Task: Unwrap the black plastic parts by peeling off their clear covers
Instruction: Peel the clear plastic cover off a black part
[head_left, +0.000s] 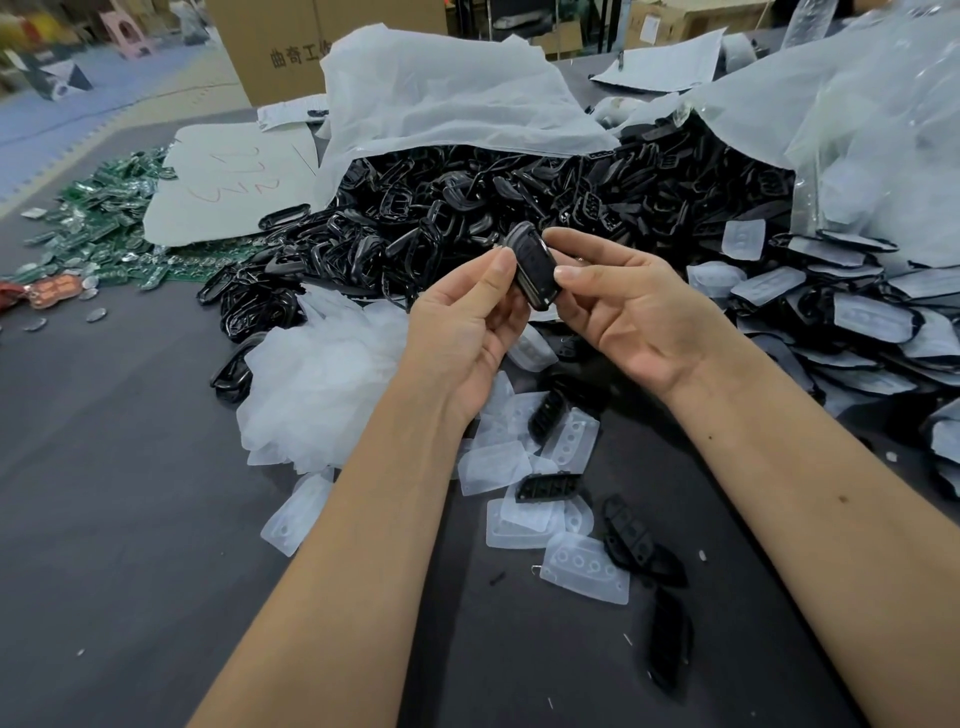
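Left hand (470, 332) raised above the table (130, 493), thumb and fingertips pinched on the near edge of one black part (535, 270). Right hand (628, 317) opposite, thumb and forefinger clamped on the far edge of the same part. Held up between both hands, well clear of the clutter, probably to bring the edge close to the eyes and find where a cover starts. Gripped by the rims only, leaving the broad face bare for a nail to catch. Impossible to tell whether a clear cover remains on this part.

Directly below, between the forearms: a scatter of peeled clear covers (584, 569) mixed with a few bare black pieces (628, 535), likely dropped where the hands work to save reaching. Just left of the left wrist, a heap of crumpled white film (322, 374). Behind the hands, a big mound of black frames (441, 218) spilling from an open white bag (441, 98). To the right, a pile of parts with covers on (852, 306), stacked near the right hand, seemingly as the supply to draw from. Far left, green circuit boards (98, 223) spread beside a white sheet (228, 182). Cardboard box (270, 52) beyond the table.
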